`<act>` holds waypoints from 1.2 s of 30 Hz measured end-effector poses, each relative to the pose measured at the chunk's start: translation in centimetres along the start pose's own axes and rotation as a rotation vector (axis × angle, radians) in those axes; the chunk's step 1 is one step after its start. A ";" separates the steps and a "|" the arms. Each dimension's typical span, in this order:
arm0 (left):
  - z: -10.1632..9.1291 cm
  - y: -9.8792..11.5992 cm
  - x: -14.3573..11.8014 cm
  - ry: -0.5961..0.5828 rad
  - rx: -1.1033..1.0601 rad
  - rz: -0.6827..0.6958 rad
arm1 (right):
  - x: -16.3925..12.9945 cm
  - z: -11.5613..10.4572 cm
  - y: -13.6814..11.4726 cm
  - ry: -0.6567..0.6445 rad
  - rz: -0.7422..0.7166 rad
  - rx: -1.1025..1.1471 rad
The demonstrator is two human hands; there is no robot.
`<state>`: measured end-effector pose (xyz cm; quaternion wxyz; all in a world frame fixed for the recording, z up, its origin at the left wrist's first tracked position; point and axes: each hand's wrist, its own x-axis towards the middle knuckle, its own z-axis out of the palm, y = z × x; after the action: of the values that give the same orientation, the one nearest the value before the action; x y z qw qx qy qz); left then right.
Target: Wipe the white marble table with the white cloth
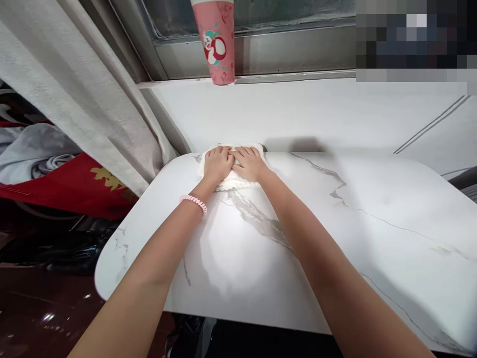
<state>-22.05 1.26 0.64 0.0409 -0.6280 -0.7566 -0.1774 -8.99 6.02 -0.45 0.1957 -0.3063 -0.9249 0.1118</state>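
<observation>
A cream-white cloth (242, 182) lies at the far edge of a white marble-patterned table (238, 278). My left hand (218, 164) rests palm down on the cloth's left part, fingers extended forward. Close beside it, my right hand (249, 163) lies flat on the right part, its thumb side touching the left hand. Both hands press on top of the cloth rather than gripping around it; its middle is hidden beneath them. A pink coiled band (194, 203) circles my left wrist.
On the window sill (290, 77) above the table stands a pink paper cup (219, 44). A pale curtain (85, 89) hangs at the left, near a red cloth (70, 184) and other fabrics. The white wall (335, 114) borders the table's far edge.
</observation>
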 end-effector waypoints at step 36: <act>-5.0 12.3 -21.5 -0.182 0.391 0.517 | -25.5 -6.8 -6.2 0.057 -0.118 0.038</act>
<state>-6.47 -18.66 1.84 0.1364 -0.7927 -0.5925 0.0443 9.50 -13.81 0.18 0.2341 -0.2507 -0.9330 0.1090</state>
